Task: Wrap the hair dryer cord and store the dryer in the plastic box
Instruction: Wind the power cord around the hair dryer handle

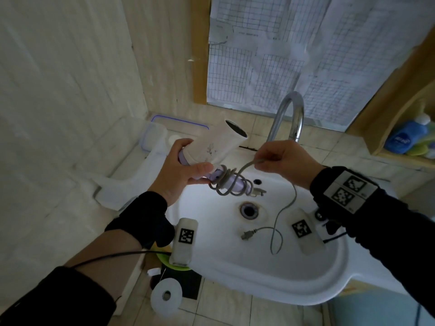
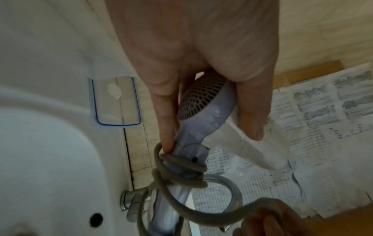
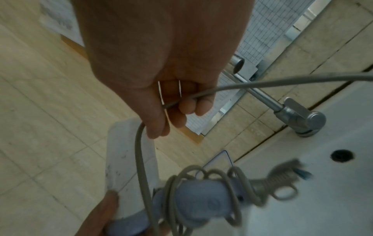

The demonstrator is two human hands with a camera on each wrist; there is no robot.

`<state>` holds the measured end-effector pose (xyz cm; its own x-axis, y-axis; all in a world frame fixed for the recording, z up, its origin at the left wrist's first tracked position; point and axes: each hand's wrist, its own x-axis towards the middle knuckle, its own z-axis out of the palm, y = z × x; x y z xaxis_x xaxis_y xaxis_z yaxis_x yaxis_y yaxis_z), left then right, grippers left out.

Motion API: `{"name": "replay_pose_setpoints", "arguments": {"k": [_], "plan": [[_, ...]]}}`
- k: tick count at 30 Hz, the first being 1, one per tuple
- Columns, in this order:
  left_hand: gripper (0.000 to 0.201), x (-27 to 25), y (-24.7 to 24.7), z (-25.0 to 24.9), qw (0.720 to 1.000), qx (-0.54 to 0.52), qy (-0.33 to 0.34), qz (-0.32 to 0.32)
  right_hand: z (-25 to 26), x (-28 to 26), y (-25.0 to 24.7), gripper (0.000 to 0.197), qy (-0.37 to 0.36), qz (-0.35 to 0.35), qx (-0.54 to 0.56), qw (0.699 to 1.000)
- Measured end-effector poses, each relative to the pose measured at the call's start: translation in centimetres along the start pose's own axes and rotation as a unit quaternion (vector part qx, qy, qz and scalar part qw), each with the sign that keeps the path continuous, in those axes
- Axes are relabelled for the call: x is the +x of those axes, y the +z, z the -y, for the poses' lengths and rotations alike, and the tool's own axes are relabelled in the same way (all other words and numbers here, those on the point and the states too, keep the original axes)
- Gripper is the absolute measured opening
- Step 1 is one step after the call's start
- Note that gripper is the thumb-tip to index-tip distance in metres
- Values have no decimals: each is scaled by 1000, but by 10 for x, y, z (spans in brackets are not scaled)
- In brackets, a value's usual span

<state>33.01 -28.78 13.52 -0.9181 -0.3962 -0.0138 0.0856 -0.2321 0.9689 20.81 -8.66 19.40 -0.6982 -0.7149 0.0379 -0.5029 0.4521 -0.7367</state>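
Several loops of grey cord [image 1: 229,182] wrap the lilac handle of the hair dryer [image 1: 211,147], gripped by the left hand [image 1: 181,170] above the sink [image 1: 294,278]. The right hand [image 1: 280,158] pinches the loose cord; its plug [image 1: 247,235] lies in the basin. The plastic box [image 1: 155,137] sits back-left.

You've got the white-barrelled, lilac-handled hair dryer [image 1: 211,147] up over the basin, nozzle aimed away. Its grey cord [image 1: 231,182] loops loosely round the handle, plug [image 1: 247,235] dangling. Clear blue-rimmed plastic box [image 1: 155,137] sits back-left.
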Motion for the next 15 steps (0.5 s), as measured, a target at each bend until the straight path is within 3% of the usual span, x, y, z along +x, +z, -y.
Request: {"name": "replay_pose_setpoints", "arguments": {"k": [5,9,15], "plan": [[56,-3,-3,-1,997,-58,-23,34,1,10,-11,11,29,-7,28,999],[80,-2,-11,-4,992,-99,-43,72,-2,12,-14,16,43,16,36,998],[94,-3,-17,-5,982,-153,-58,99,-4,12,-8,18,54,66,42,996]]}}
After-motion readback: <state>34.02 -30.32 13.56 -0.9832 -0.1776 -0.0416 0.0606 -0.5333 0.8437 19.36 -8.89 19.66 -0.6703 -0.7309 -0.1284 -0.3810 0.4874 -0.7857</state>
